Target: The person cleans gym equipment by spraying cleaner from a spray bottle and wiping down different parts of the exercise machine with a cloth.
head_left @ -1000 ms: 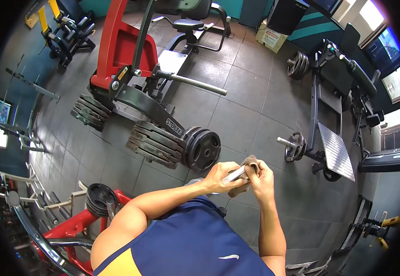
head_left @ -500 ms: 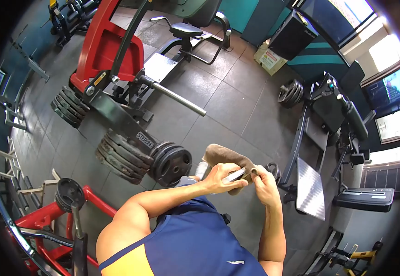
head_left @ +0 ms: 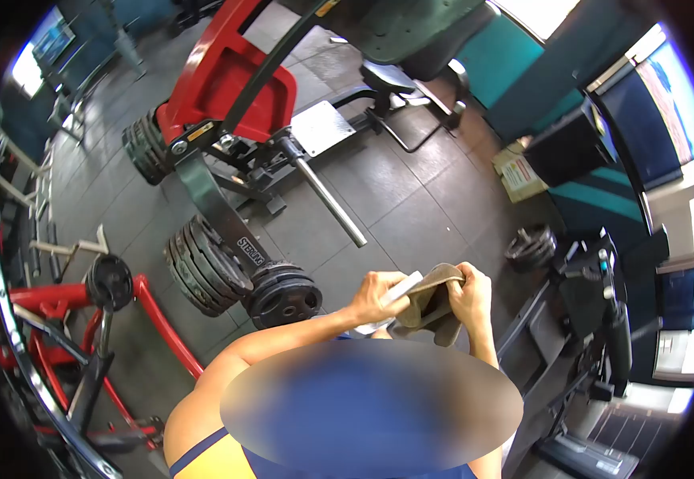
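- Your left hand (head_left: 373, 297) grips the white strip (head_left: 404, 285); a loose hold could drop it.
- Your right hand (head_left: 472, 294) pinches the brown cloth (head_left: 420, 307) just beside that grip; a thin pinch could let it slip.

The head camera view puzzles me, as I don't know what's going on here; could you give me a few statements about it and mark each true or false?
1. The left hand holds a white object. True.
2. The right hand holds nothing. False: it grips a brown cloth-like item.
3. The word STERLING is written on a dark machine arm. True.
4. The floor is covered in green carpet. False: it is laid with dark grey tiles.
5. The machine beyond the hands has a large red panel. True.
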The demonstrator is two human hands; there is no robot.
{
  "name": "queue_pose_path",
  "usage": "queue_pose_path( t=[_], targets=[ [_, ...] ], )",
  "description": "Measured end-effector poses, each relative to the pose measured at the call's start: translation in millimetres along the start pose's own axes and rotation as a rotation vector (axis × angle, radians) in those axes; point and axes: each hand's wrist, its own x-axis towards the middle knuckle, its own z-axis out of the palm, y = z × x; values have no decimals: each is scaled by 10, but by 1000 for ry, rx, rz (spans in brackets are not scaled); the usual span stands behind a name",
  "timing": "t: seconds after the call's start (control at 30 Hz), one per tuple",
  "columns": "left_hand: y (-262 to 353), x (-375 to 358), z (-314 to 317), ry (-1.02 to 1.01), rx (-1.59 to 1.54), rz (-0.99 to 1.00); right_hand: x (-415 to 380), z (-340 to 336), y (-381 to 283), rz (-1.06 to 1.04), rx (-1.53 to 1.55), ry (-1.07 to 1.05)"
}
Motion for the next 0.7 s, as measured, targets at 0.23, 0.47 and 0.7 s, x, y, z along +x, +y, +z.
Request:
queue_pose_path(
  t=[0.23,0.47,0.7],
  targets=[
    [155,785,87,182,-16,-191,892,421,338,431,1183,-496],
    [529,1141,-27,381,37,-173,1651,-197,31,67,1317,-1187],
    [701,1466,-111,398,220,-127,2282,1166,793,353,1141,-1172]
  ],
)
